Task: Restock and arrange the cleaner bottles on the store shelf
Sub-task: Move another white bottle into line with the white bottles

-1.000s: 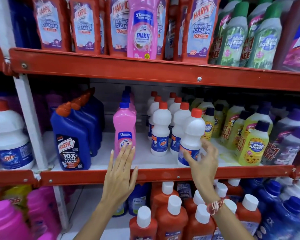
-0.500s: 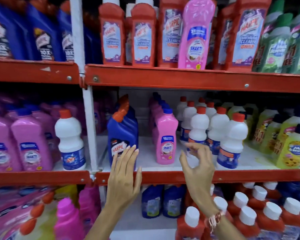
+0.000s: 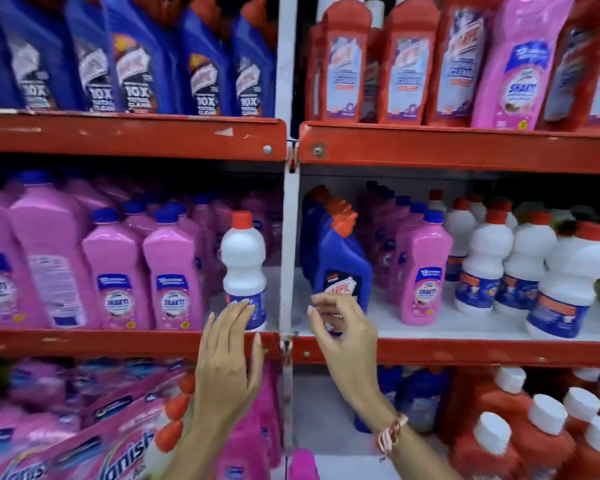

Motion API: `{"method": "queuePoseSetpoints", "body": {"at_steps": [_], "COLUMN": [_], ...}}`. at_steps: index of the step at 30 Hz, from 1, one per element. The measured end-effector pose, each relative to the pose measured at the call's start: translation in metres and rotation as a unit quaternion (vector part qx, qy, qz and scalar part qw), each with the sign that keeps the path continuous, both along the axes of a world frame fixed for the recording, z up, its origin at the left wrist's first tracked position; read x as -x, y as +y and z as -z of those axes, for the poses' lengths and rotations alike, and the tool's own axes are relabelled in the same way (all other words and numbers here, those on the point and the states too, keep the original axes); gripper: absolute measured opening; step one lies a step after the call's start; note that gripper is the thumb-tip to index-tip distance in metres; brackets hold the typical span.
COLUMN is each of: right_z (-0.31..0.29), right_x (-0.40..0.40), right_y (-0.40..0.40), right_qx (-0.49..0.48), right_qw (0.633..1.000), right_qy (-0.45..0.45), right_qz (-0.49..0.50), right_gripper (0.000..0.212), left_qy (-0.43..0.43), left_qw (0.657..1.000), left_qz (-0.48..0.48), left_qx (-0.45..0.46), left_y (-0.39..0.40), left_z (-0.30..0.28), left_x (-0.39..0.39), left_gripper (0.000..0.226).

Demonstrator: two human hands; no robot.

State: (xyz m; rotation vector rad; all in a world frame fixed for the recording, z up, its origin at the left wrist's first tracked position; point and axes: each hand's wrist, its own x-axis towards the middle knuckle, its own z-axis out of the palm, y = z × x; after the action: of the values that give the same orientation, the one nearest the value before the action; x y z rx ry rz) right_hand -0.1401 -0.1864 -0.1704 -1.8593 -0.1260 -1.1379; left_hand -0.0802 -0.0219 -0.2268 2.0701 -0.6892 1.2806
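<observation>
A lone white bottle with a red cap (image 3: 244, 268) stands among pink Shakti bottles (image 3: 174, 271) at the right end of the left bay's middle shelf (image 3: 118, 342). My left hand (image 3: 227, 362) is open, its fingertips at the base of that white bottle. My right hand (image 3: 343, 336) hovers empty, fingers loosely curled, in front of the blue Harpic bottle (image 3: 340, 268) in the right bay. More white bottles (image 3: 485, 258) stand in rows further right.
A white upright post (image 3: 289, 258) divides the two bays. The top shelf holds blue Harpic bottles (image 3: 136, 57) at left and red and pink ones (image 3: 409, 60) at right. Below are pink Vanish pouches (image 3: 94, 441) and red bottles with white caps (image 3: 534, 431).
The view has swung left, bringing the left bay into sight. My right hand let go of the white bottle on the right; both hands moved left toward the lone white bottle and the post.
</observation>
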Motion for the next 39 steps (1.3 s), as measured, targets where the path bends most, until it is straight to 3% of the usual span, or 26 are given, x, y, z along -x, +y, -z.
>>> {"method": "queuePoseSetpoints", "body": {"at_steps": [7,11,14,20,25,29,39], "right_z": [-0.002,-0.008,-0.014,-0.017,-0.014,-0.025,-0.032], "right_x": [-0.033,-0.052,-0.064,-0.071,-0.068,-0.060,-0.007], "right_y": [0.063,0.090,0.103,0.104,0.103,0.094,0.034], "right_qx": [-0.002,0.050,0.034,0.026,0.005,-0.011,-0.045], "right_qw": [0.997,0.988,0.981,0.977,0.986,0.994,0.995], "right_qy": [0.070,0.139,0.178,0.183,0.149,0.096,0.093], "right_qz": [-0.032,0.035,0.067,0.107,0.079,0.050,-0.017], "right_gripper": [0.041,0.061,0.076,0.064,0.057,0.064,0.072], "left_qy": [0.046,0.070,0.076,0.090,0.091,0.102,0.112], "left_qw": [0.999,0.995,0.991,0.990,0.988,0.986,0.990], "left_qz": [-0.019,-0.029,-0.031,-0.013,0.007,0.006,-0.026], "left_qx": [-0.015,-0.060,-0.101,-0.109,-0.124,-0.130,-0.081], "left_y": [0.036,0.047,0.051,0.053,0.059,0.059,0.030], "left_z": [0.021,0.037,0.045,0.047,0.047,0.044,0.024], "left_x": [-0.018,-0.030,-0.035,-0.037,-0.037,-0.035,-0.007], "left_gripper": [0.045,0.048,0.051,0.051,0.053,0.052,0.051]}}
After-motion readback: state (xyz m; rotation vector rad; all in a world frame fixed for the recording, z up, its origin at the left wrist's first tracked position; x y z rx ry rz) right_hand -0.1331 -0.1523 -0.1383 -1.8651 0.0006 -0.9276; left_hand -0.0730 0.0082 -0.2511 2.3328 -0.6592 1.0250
